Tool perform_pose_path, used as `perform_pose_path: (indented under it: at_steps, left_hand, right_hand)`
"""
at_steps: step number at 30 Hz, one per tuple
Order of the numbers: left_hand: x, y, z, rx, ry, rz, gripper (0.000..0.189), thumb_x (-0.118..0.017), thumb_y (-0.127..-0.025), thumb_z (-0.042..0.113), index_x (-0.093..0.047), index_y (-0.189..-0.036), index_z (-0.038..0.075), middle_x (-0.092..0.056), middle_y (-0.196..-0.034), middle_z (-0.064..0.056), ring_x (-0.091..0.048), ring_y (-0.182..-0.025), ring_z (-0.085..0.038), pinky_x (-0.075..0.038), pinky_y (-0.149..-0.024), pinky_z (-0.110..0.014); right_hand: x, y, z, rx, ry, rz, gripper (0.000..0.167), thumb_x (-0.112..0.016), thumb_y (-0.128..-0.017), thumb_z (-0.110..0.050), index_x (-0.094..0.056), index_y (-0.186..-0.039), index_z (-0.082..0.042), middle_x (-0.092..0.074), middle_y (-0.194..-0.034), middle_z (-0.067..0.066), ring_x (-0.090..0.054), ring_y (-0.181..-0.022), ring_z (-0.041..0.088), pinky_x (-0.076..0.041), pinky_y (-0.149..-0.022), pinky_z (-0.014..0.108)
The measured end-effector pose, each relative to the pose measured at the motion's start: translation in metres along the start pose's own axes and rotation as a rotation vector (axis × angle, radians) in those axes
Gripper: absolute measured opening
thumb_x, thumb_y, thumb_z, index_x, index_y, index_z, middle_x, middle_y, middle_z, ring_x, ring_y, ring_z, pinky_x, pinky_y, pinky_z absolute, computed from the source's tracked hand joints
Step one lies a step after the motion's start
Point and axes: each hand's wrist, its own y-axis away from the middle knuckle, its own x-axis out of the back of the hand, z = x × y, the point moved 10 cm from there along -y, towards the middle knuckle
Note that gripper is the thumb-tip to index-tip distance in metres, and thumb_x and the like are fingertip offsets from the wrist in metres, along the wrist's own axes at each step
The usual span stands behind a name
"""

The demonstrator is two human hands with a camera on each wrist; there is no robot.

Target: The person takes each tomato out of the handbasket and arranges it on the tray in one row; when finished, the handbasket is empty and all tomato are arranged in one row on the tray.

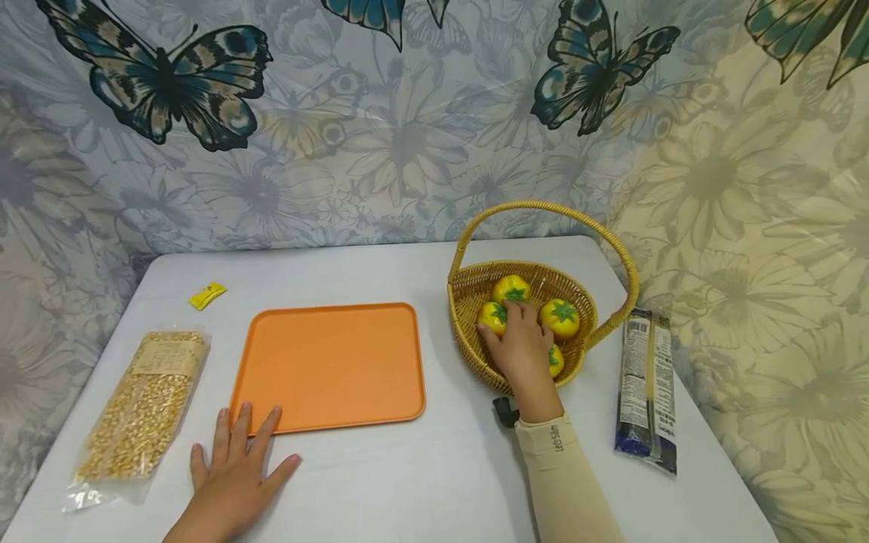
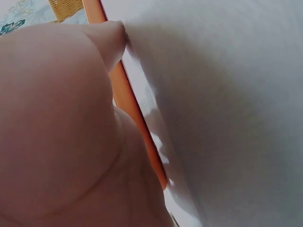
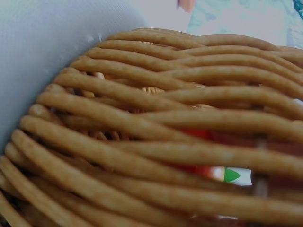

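Beige sleeve [image 1: 570, 483] cropped below, the right hand [image 1: 519, 343] partly hides the nearest fruit [image 1: 557, 363].

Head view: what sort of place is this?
Probably an indoor tabletop setup, perhaps staged: a white table stands before a butterfly-print wall covering, and a wicker basket sits on it. Which room it is, I can't tell.

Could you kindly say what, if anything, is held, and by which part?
The left hand, spread at the orange tray, holds nothing. Whether the right hand grips a yellow fruit in the wicker basket cannot be told.
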Motion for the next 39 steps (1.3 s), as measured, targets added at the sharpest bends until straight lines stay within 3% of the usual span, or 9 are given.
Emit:
perform_pose_path:
  at_steps: [9, 39]
  left_hand:
    - [-0.0023, -0.0017, -0.002, 0.005, 0.009, -0.005, 0.101, -0.05, -0.098, 0.078, -0.02, -0.17, 0.013, 0.014, -0.171, -0.032, 0.038, -0.15, -0.047, 0.019, -0.099, -0.087]
    - [-0.0019, -0.0015, -0.0008, -0.004, 0.014, 0.006, 0.103, -0.05, -0.098, 0.077, -0.02, -0.169, 0.009, 0.015, -0.17, -0.034, 0.039, -0.148, -0.048, 0.021, -0.099, -0.087]
  right_hand:
    - [-0.0021, 0.0005, -0.0002, 0.004, 0.004, -0.009, 0.071, -0.072, -0.103, -0.039, -0.045, -0.155, 0.001, -0.049, -0.15, 0.03, -0.045, -0.141, 0.048, -0.018, -0.116, 0.073]
    - [0.0055, 0.0028, -0.0005, 0.001, -0.061, 0.069, 0.07, -0.073, -0.102, -0.039, -0.048, -0.155, 0.0, -0.049, -0.151, 0.027, -0.043, -0.143, 0.046, -0.016, -0.119, 0.07]
